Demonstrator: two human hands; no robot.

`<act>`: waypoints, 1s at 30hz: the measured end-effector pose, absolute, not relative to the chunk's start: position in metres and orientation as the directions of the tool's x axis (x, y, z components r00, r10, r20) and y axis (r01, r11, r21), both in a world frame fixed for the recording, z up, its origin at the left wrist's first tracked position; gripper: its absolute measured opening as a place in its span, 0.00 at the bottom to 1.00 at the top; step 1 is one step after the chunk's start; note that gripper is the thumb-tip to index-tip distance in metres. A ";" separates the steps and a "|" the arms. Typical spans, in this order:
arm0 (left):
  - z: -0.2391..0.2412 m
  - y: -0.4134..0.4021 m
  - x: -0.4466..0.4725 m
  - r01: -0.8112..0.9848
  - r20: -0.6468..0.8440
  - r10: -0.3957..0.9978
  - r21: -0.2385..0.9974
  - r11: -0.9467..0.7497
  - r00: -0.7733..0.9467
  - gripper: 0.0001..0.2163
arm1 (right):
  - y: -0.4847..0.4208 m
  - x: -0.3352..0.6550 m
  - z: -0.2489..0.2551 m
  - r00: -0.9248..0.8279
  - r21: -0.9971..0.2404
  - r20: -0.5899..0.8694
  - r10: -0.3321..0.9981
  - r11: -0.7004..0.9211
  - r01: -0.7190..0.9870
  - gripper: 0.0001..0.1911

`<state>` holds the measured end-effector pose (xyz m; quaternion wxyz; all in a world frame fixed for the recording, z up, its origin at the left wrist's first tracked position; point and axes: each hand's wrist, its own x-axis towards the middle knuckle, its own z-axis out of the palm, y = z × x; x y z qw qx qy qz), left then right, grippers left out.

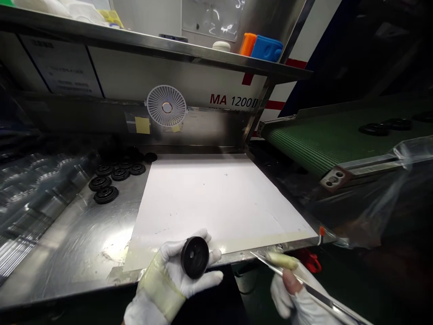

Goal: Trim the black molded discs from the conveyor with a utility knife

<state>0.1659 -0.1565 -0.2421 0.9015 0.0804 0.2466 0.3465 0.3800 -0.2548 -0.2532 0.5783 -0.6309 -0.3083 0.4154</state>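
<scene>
Left hand (172,280) grasps a black rubber disc (194,257) in its fingers, right hand (291,298) clenches a tape-wrapped steel blade (282,260) close by; a slip of that edge could cut the white glove (203,284) or the disc.

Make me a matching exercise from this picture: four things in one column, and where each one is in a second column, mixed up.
Things:
1. Black rubber disc
2. Long steel tool with taped handle
3. Blue block
4. White fan

Places:
A. Under the steel shelf, against the back panel
B. In the gloved right hand
C. On top of the steel shelf
D. In the gloved left hand

Right pairs: 1-D, 2-B, 3-C, 4-A.
</scene>
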 end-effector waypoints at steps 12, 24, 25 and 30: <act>-0.255 -0.164 0.164 -0.474 -0.490 0.708 0.527 0.705 0.508 0.21 | -0.213 0.315 -0.221 0.101 -0.918 -0.155 0.983 -0.105 -0.382 0.06; -0.250 -0.171 0.167 -0.451 -0.401 0.671 0.516 0.728 0.623 0.20 | -0.209 0.311 -0.236 0.072 -0.968 -0.229 0.971 -0.219 -0.122 0.19; -0.249 -0.172 0.167 -0.443 -0.413 0.663 0.512 0.736 0.625 0.20 | -0.209 0.312 -0.236 0.069 -0.970 -0.228 0.971 -0.220 -0.107 0.19; -0.252 -0.177 0.166 -0.403 -0.449 0.652 0.533 0.744 0.611 0.22 | -0.208 0.313 -0.233 0.075 -0.969 -0.247 0.966 -0.247 -0.010 0.20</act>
